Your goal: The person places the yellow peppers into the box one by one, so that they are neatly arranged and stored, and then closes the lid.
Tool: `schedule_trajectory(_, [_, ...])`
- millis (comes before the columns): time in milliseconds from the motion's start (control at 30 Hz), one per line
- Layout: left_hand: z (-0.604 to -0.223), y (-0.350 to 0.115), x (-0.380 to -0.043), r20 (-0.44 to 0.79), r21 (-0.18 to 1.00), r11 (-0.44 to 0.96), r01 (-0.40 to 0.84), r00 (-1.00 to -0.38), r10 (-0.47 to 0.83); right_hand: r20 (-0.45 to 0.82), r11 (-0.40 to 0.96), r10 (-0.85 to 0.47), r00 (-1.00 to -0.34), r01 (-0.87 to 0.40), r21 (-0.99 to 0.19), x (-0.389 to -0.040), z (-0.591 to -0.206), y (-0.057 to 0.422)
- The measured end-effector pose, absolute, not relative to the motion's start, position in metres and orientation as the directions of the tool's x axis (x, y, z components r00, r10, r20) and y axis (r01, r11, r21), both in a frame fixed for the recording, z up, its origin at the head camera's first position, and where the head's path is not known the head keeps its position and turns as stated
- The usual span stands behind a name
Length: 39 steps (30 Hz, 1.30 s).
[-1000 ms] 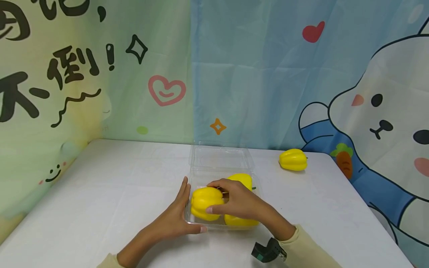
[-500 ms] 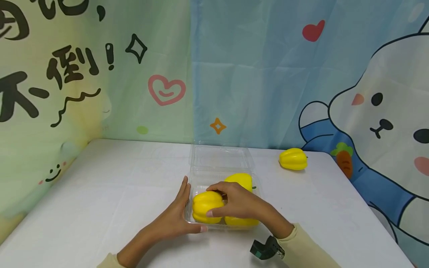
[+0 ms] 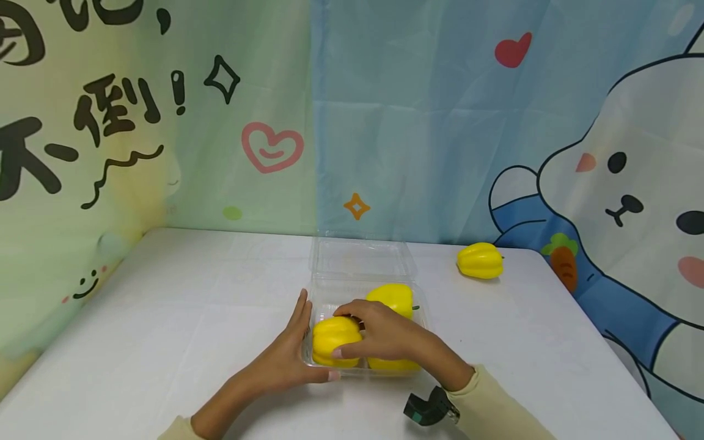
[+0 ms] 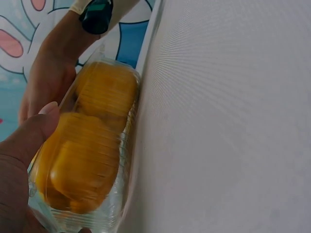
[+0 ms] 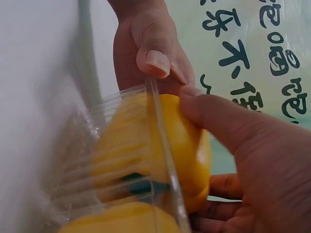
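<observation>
My right hand (image 3: pixel 382 330) grips a yellow bell pepper (image 3: pixel 332 339) from its right side, thumb in front and fingers behind. That pepper is low in the front left of a clear plastic clamshell box (image 3: pixel 330 294). My left hand (image 3: pixel 280 357) braces the box's front left corner, its fingers straight along the left side and the thumb along the front. In the left wrist view the thumb (image 4: pixel 46 121) is at the rim. Two more yellow peppers are in the box, one at the back right (image 3: pixel 392 298) and one at the front right (image 3: pixel 393 365), partly behind my right hand.
Another yellow pepper (image 3: pixel 480 261) lies on the white table (image 3: pixel 192 293) at the back right. Behind the box's base its clear lid (image 3: pixel 363 258) is folded back. A black wrist device (image 3: pixel 429 408) sits under the right sleeve. A printed cloth (image 3: pixel 407 122) hangs behind the table.
The pepper in my right hand has sunk a little lower into the box's front left, and the right hand has shifted slightly left with it. The left hand stays in place.
</observation>
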<state>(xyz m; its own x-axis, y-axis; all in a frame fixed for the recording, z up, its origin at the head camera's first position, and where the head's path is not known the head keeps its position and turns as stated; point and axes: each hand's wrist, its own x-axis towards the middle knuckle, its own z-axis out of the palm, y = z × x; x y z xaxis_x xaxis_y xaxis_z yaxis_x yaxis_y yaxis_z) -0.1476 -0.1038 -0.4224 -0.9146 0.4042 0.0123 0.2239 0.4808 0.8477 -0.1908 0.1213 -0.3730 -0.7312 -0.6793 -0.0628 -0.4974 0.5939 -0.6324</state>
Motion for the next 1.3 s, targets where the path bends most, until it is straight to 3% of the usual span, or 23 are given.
schedule_trajectory(667, [-0.4231,-0.1037,-0.1476,0.009,0.858,0.466,0.218,-0.912,0.411,-0.158,0.597,-0.737,-0.657,-0.523,-0.609,-0.1952,-0.3708,0.1256])
schedule_trajectory(1300, [-0.4218,-0.1026,-0.1477,-0.006,0.856,0.475,0.201,-0.917,0.399,-0.074,0.549,-0.754,-0.653,-0.564,-0.617,-0.1933,-0.3681,0.1295])
